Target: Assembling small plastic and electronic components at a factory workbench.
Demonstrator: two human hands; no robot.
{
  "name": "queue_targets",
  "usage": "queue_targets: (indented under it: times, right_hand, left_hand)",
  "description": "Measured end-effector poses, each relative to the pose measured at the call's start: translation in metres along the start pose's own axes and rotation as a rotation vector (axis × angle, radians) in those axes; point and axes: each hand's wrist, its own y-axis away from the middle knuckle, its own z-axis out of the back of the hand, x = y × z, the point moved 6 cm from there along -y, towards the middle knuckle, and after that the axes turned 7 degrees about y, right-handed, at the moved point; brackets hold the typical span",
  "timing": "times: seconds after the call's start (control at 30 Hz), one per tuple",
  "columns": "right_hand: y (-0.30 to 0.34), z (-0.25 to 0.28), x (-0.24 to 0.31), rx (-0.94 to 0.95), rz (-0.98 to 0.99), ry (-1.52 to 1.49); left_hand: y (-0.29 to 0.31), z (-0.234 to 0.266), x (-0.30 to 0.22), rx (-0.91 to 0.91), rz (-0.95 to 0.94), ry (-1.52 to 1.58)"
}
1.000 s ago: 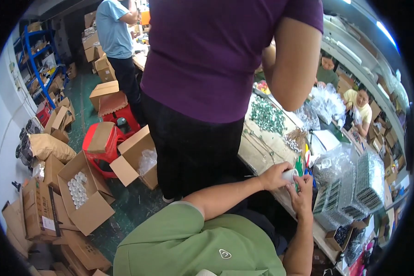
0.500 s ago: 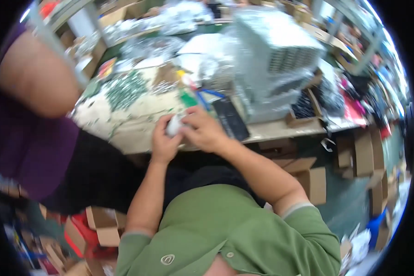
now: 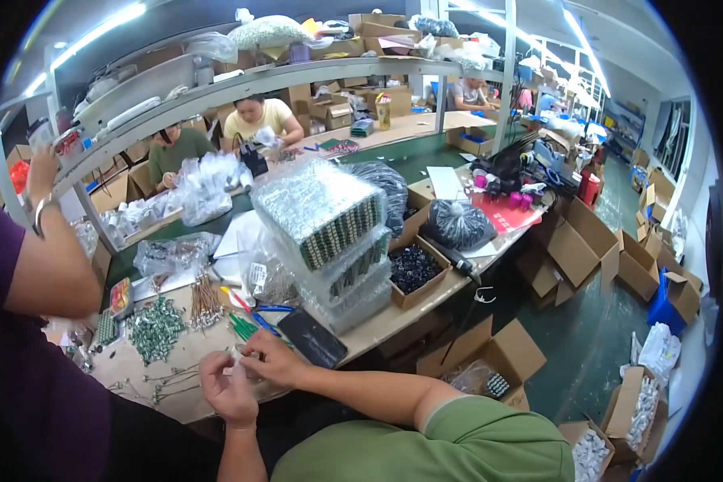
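My left hand [image 3: 230,392] and my right hand [image 3: 273,363] meet at the near edge of the workbench [image 3: 186,400]. Both have their fingers pinched round a small white piece [image 3: 235,354], mostly covered by the fingers; its exact kind is not clear. Just beyond my right hand lie a black phone-like slab [image 3: 313,339] and blue-handled pliers [image 3: 267,321]. Thin green sticks [image 3: 241,326] are close to my fingertips. To the left are a heap of small green circuit boards [image 3: 156,329] and a bundle of thin brown leads [image 3: 206,302].
Plastic-wrapped stacks of green boards [image 3: 317,213] rise behind the slab. Beside them stands a carton of small black parts [image 3: 415,269]. A co-worker in purple [image 3: 32,353] stands close at my left. Open cardboard boxes [image 3: 490,353] sit on the floor at right.
My view has swung up and to the right, bringing in the far benches and other people. My hands stay together on the white piece, which is now more covered.
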Motion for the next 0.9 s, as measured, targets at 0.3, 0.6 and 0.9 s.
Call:
queue_targets:
  times: [0.3, 0.6, 0.9]
  right_hand:
    - [0.014, -0.019, -0.006, 0.046, -0.042, 0.034]
    - [0.02, 0.009, 0.017, 0.104, -0.219, -0.119]
    - [0.015, -0.01, -0.016, 0.089, -0.066, 0.1]
  left_hand:
    - [-0.093, -0.091, -0.248, 0.566, -0.454, 0.743]
    - [-0.072, -0.1, -0.216, 0.468, -0.334, 0.787]
    - [-0.056, -0.084, -0.151, 0.401, -0.127, 0.778]
